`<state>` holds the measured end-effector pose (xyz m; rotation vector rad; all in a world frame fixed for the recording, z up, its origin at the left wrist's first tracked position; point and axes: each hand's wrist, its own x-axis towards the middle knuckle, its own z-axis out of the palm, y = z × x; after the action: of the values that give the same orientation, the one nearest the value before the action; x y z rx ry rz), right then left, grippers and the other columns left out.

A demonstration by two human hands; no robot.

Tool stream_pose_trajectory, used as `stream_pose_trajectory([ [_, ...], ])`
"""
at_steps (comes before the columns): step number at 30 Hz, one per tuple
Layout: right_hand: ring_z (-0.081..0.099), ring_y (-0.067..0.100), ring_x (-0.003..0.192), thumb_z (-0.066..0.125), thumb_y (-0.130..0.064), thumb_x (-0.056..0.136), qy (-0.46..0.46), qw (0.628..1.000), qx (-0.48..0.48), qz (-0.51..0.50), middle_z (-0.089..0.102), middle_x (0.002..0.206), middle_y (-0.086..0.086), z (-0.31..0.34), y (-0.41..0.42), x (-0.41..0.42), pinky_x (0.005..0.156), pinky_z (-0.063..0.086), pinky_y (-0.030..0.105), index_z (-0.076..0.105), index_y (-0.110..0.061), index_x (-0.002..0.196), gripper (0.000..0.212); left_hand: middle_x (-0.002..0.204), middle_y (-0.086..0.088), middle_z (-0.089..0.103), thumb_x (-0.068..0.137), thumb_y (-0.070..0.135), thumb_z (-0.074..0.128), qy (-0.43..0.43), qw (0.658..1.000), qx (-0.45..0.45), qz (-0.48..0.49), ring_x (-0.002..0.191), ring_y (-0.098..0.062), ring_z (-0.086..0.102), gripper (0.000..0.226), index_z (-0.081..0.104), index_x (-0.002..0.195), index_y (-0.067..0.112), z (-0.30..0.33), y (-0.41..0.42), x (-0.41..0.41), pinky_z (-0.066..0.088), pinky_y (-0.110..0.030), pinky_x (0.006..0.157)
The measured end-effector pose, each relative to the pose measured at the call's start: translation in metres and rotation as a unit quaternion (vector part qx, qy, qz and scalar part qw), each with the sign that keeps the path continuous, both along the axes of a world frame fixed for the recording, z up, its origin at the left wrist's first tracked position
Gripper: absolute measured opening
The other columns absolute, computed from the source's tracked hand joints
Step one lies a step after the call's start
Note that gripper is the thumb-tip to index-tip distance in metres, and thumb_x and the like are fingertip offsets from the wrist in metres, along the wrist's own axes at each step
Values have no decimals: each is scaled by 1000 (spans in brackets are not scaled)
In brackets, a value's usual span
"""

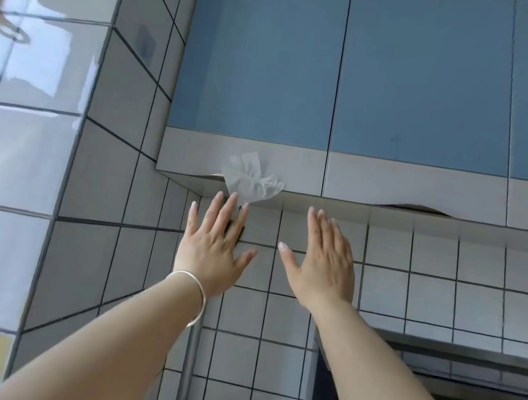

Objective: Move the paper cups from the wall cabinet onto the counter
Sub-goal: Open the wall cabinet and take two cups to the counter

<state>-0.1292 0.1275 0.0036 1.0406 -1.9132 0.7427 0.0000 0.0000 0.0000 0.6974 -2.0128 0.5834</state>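
Left hand (213,247) raised, fingers spread and empty, crumpled tissue (252,177) wedged just above fingertips in closed wall cabinet (260,61), right hand (325,265) alongside, fingers together, flat, holding nothing

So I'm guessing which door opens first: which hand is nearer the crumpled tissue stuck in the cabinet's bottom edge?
Left. The left hand reaches up with fingertips just below the tissue, nearly touching it. The right hand is raised off to the tissue's right, under the next door.
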Motion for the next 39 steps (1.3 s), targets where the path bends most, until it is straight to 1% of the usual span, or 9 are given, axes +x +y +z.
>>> stream_pose_trajectory([
  [5, 2, 19, 146, 20, -61, 89, 49, 998, -31, -13, 4, 160, 0, 39, -46, -20, 119, 6, 38, -4, -24, 149, 74, 159, -2, -3, 91, 55, 18, 29, 998, -54, -14, 145, -21, -9, 69, 1, 149, 21, 44, -45, -31, -11, -50, 114],
  [10, 3, 19, 146, 20, -57, 91, 59, 997, -44, -37, 8, 160, 2, 70, -88, -41, 118, 2, 35, 0, -18, 149, 72, 158, -4, 8, 95, 47, 25, 34, 995, -90, -21, 145, -22, -2, 60, 12, 148, 21, 81, -84, -59, -9, -50, 114],
  [13, 8, 20, 146, 25, -54, 92, 58, 996, -50, -37, 15, 158, 2, 78, -108, -47, 118, 7, 36, 9, -16, 149, 70, 149, -6, 26, 93, 42, 34, 56, 991, -112, -45, 139, -26, 19, 52, 28, 140, 21, 95, -99, -72, 8, -46, 115],
  [16, 30, 24, 134, 40, -43, 91, 110, 990, -64, -54, 38, 146, 4, 81, -123, -46, 110, 26, 37, 28, -15, 143, 60, 123, -4, 48, 91, 29, 40, 77, 984, -144, -78, 112, -27, 43, 31, 45, 119, 18, 108, -108, -82, 29, -36, 96],
  [21, 43, 26, 111, 50, -18, 85, 152, 986, -56, -33, 52, 120, 4, 92, -145, -44, 93, 37, 33, 52, -14, 120, 36, 99, -7, 57, 92, 21, 47, 73, 981, -142, -107, 91, -28, 54, 13, 53, 99, 12, 118, -115, -89, 38, -33, 71],
  [25, 50, 29, 102, 59, -11, 74, 146, 985, -83, -29, 57, 108, 8, 87, -156, -38, 85, 45, 35, 58, -9, 105, 31, 65, -7, 58, 56, 2, 80, 108, 975, -154, -117, 55, -26, 54, 26, 59, 67, 10, 110, -114, -91, 42, -30, 46],
  [27, 55, 30, 95, 63, -9, 67, 131, 985, -109, -13, 60, 100, 9, 84, -157, -33, 79, 49, 36, 60, -7, 98, 31, 62, -7, 56, 51, -1, 81, 132, 974, -139, -117, 53, -27, 53, 30, 57, 64, 10, 107, -110, -93, 40, -30, 46],
  [32, 60, 23, 71, 69, -12, 49, 119, 975, -190, -9, 62, 75, 1, 81, -147, -5, 60, 49, 27, 61, -15, 72, 24, 68, -15, 55, 67, -4, 71, 187, 964, -85, -168, 63, -34, 52, 17, 56, 69, 3, 104, -100, -85, 38, -39, 54],
  [39, 58, 19, 75, 50, -20, 61, 167, 957, -233, -41, 60, 76, -4, 74, -134, 43, 68, 34, 28, 60, -21, 73, 16, 78, -17, 53, 73, 4, 71, 220, 940, -74, -249, 71, -34, 49, 17, 55, 78, -1, 101, -93, -45, 40, -40, 61],
])
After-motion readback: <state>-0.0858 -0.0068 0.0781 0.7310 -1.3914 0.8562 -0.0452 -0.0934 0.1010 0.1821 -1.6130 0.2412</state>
